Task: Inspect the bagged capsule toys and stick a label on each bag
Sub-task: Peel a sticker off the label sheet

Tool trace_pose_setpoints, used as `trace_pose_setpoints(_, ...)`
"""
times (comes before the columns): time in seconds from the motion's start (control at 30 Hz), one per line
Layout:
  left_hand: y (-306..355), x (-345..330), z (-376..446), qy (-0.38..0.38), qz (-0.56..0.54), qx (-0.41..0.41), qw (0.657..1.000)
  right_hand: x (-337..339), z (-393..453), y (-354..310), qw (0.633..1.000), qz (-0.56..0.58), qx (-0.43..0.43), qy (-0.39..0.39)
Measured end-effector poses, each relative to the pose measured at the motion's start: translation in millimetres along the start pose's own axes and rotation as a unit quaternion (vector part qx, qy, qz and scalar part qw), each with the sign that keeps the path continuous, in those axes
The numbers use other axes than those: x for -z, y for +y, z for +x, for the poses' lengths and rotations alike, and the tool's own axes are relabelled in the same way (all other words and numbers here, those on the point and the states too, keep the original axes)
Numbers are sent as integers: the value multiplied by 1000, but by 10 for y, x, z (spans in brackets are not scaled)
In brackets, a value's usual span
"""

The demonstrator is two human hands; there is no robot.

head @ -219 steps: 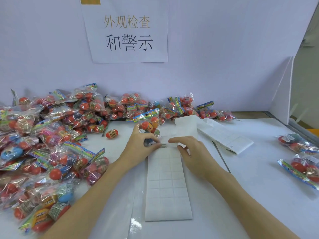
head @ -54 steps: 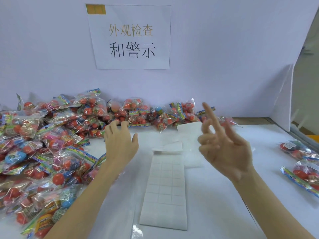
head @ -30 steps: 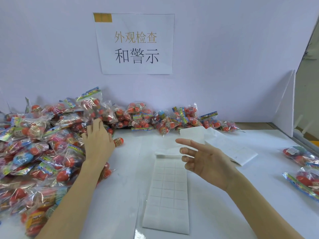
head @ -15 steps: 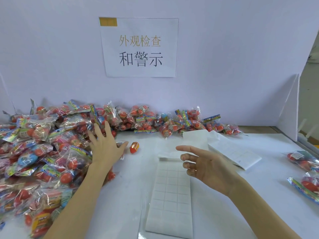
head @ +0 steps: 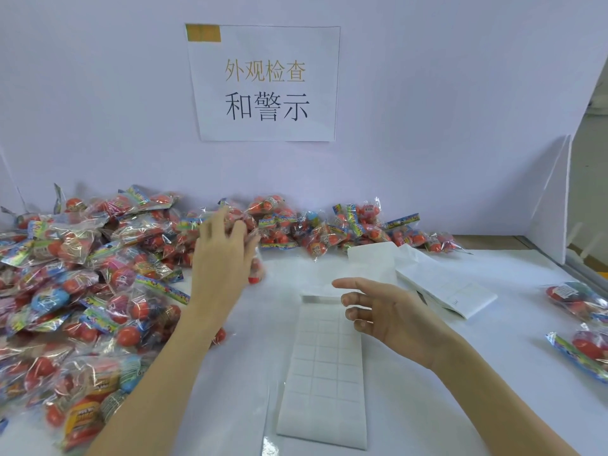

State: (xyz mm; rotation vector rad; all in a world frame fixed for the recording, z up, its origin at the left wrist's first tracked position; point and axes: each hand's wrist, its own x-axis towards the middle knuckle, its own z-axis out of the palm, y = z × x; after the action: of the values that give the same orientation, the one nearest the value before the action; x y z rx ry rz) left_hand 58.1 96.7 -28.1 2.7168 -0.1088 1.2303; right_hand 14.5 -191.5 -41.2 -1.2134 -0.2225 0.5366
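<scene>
Two hands are out over the white tabletop (head: 460,373): the left hand (head: 223,255) grips a bagged capsule toy (head: 255,261) beside the heap of bags (head: 82,274) along the left edge, while the right hand (head: 388,317) hovers loosely open above the label sheet (head: 324,380) near the front edge.

Left hand (head: 223,248) blurred – grip on bag (head: 255,258) unclear; pile (head: 65,291) cut off left.

White paper sign (head: 265,83) taped on far wall: top line in tan characters 外观检查, lower line in black 和警示. Print on bag headers in bagged toy pile (head: 82,274) at left too small to read. Label sheet (head: 324,373) near centre blank.
</scene>
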Motion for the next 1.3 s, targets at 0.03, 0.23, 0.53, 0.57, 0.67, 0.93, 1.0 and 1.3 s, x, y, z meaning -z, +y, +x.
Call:
trace_pose_setpoints(0.03, 103, 31, 8, 25, -40, -13, 999, -9, 1, 9, 1000, -2, 7, 2)
trace_pose_setpoints(0.23, 803, 47, -193, 16, -326, 5, 945, -66, 11, 63, 991, -97, 94, -11)
trace_pose_setpoints(0.53, 1024, -64, -360, -47, -471, 147, 869, -6, 69, 79, 990, -58, 104, 82)
trace_pose_setpoints(0.57, 1014, -70, -358, -76, -492, 174, 849, 9, 75, 75, 989, -51, 106, 90)
trace_pose_setpoints(0.67, 1006, -50, -341, -174, -629, 259, 713, 21, 79, 61, 988, -28, 105, 112)
trace_pose_setpoints(0.93, 949, -153, -401, -192, -650, 250, 692, -121, 52, 69, 946, -142, 167, 237)
trace_pose_setpoints(1.0, 929, -176, -390, -197, -646, 261, 689, -105, 52, 74, 937, -149, 180, 259)
trace_pose_setpoints(1.3, 894, -218, -397, -130, -573, 214, 781, -76, 31, 18, 938, -113, 139, 295)
